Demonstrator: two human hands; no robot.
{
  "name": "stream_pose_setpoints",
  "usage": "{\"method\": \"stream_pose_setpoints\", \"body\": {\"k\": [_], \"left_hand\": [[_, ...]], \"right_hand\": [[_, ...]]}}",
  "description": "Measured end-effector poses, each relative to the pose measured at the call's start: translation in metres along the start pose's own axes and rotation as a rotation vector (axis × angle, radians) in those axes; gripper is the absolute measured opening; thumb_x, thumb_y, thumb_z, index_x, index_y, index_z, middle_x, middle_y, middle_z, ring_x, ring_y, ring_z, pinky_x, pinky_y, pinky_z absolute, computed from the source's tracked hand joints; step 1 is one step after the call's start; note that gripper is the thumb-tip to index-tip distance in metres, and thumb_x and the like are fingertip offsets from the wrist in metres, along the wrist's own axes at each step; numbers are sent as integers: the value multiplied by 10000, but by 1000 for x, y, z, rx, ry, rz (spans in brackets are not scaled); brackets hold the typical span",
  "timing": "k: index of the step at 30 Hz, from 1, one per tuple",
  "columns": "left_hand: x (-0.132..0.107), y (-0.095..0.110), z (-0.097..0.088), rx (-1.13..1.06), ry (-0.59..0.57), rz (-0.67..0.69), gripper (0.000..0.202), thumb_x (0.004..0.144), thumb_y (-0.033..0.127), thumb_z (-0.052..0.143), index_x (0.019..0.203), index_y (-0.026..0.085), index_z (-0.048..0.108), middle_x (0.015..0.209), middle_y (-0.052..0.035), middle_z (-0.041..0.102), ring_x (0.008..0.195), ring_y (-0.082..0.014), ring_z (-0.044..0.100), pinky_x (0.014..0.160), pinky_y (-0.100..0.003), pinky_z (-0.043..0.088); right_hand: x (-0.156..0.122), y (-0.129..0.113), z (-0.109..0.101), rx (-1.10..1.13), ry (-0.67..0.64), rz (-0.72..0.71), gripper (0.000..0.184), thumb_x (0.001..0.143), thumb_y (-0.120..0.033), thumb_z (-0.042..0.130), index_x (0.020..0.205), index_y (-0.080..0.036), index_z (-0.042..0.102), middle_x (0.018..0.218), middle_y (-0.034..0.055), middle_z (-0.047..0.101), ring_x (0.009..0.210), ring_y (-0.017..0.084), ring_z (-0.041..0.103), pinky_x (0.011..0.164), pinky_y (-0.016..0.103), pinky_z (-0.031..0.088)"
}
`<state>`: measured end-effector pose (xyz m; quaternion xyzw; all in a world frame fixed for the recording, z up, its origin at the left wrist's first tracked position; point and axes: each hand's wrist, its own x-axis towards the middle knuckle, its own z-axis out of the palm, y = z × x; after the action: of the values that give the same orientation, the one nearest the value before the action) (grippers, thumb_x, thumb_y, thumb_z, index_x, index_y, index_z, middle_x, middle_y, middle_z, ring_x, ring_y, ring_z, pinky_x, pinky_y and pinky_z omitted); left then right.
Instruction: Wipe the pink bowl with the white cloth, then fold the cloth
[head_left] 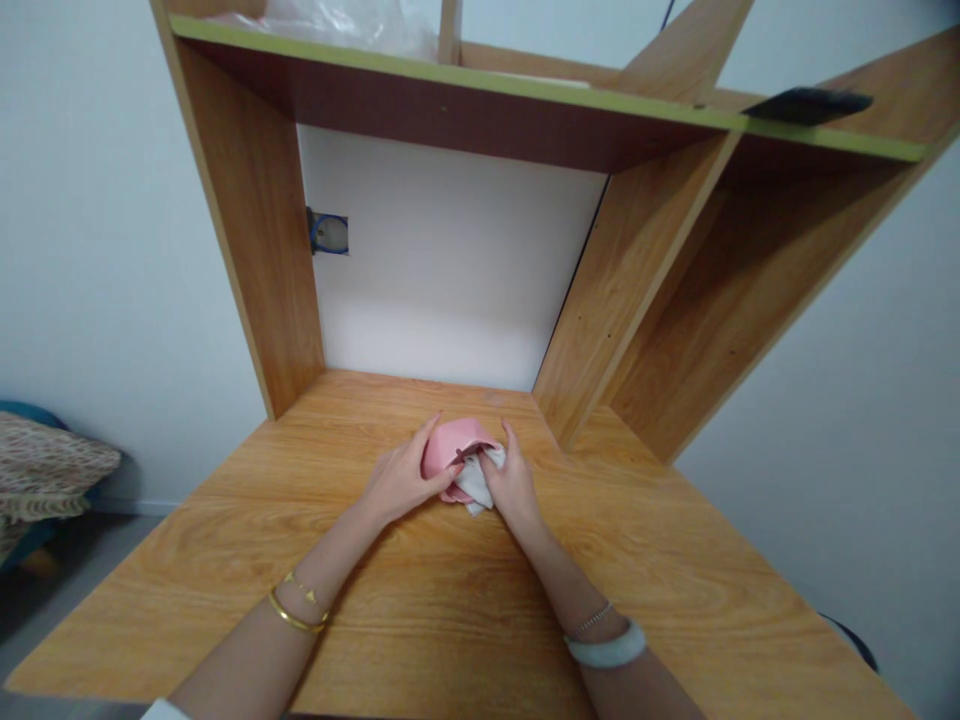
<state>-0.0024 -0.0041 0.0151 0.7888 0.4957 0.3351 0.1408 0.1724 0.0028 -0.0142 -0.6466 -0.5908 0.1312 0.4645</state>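
A small pink bowl-like object point(456, 445) is tilted on its side over the wooden desk point(420, 610). My left hand point(401, 478) grips its left rim, fingers curled round it. My right hand point(511, 483) is closed on a white cloth point(475, 484) that presses against the pink object's opening. Both hands meet at the middle of the desk, near its back. Gold bracelets sit on my left wrist, a pale bangle on my right.
A wooden shelf unit rises behind the desk, with a green-edged upper shelf point(525, 85). A dark flat object point(808, 104) lies on it at right, clear plastic point(352, 22) at left. A patterned cushion point(45, 465) sits far left.
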Motion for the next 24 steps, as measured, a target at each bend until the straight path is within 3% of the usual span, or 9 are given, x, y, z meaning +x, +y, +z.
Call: {"method": "stream_pose_setpoints", "body": {"k": [6,11,18,24], "left_hand": [[-2,1,9,-225,-20,57,931,692,500,615,1385,162,94,1365,-153,346,1187,-271,418,945,-385,365],[-1,-1,13,-350,14,102,777,736,353,592,1349,149,158,1271,-139,455,1095,-207,500,907,-329,407],[0,5,3,-196,76,14,764,671,332,626,1324,180,261,1190,-104,538,1023,-248,548,848,-360,440],[-2,8,-2,40,53,2,756,705,379,571,1357,182,243,1078,-105,613,887,-262,612,753,-356,471]], "right_hand": [[-1,1,5,181,109,2,580,768,-316,459,1300,-134,316,1175,138,536,1030,227,528,848,352,412],[-3,-3,8,240,60,8,606,752,-297,471,1303,-125,283,1108,140,565,909,204,579,768,321,451],[-5,-16,-2,16,85,13,641,726,-307,515,1304,-164,277,764,47,616,626,193,583,536,264,422],[-5,-16,-8,-102,88,-78,661,728,-324,523,1320,-180,265,644,-6,576,551,172,553,503,236,383]]}}
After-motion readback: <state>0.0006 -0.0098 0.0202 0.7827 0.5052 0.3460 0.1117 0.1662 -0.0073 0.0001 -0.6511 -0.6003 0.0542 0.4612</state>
